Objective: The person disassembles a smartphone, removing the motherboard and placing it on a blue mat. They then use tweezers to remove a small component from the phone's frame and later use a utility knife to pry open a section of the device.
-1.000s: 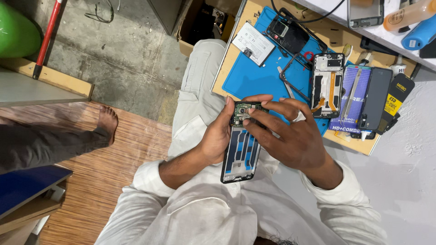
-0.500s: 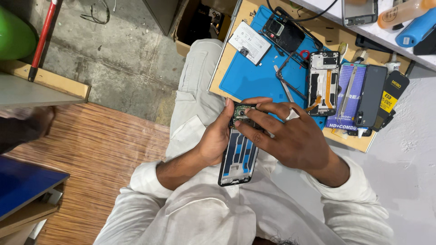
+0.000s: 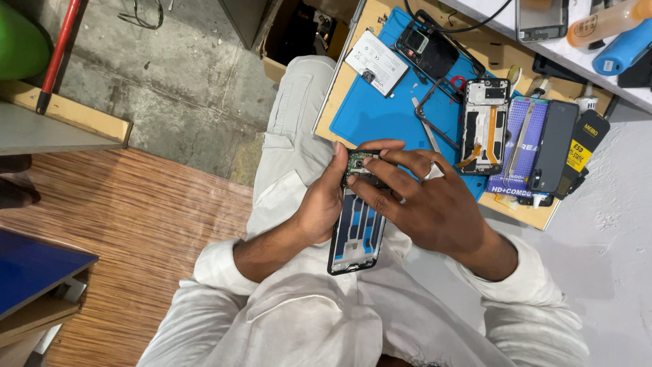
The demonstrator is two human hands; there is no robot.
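I hold an opened phone frame (image 3: 356, 231), black with blue inner panels, over my lap. My left hand (image 3: 319, 204) grips its left edge near the top. My right hand (image 3: 424, 204) lies across its upper part, fingers pressing on the green circuit board (image 3: 358, 163) at the top end. A ring shows on one right finger.
A wooden board with a blue mat (image 3: 387, 112) rests on my knees; on it lie a white battery (image 3: 377, 62), a black phone back (image 3: 428, 49), tweezers (image 3: 426, 132), another opened phone (image 3: 483, 126), a dark screen (image 3: 551, 146). A white shelf (image 3: 577, 47) holds bottles. Another person's foot (image 3: 17, 190) is at left.
The view has shifted slightly. The other person's foot at the left has drawn back toward the frame edge. Both hands stay on the phone frame.
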